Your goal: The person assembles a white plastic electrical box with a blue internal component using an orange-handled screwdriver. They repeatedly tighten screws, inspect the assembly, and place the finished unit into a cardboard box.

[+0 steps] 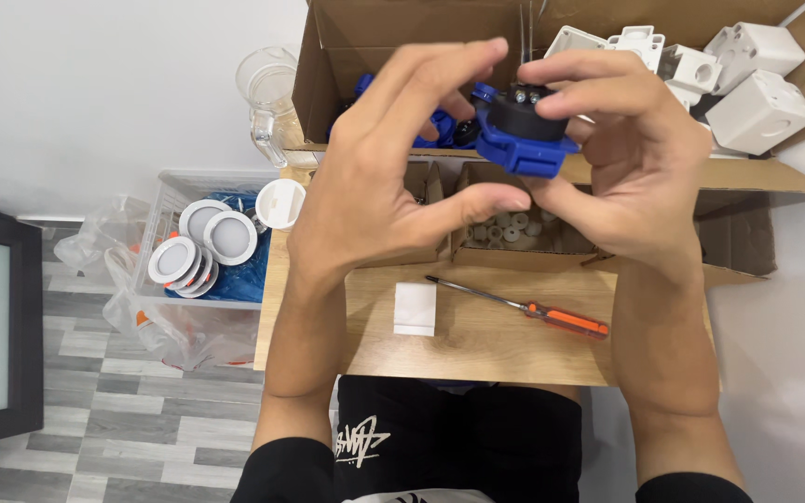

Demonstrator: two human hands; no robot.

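Observation:
My right hand (635, 168) holds a blue plastic socket part with a black round core (525, 130) up in front of me, fingers over its top and thumb beneath. My left hand (393, 177) curls beside it, index finger arching toward the part and thumb stretched out under its blue flange; whether it touches the part I cannot tell. Both hands hover above a small open cardboard box (566, 259) of small pale round pieces (505, 228) on a wooden table (486, 345).
An orange-handled screwdriver (524, 307) and a white paper square (415, 308) lie on the table. A large cardboard box (328, 56) behind holds more blue parts and white square housings (758, 107). Left: clear bin with round white lamps (202, 244), glass jug (270, 93).

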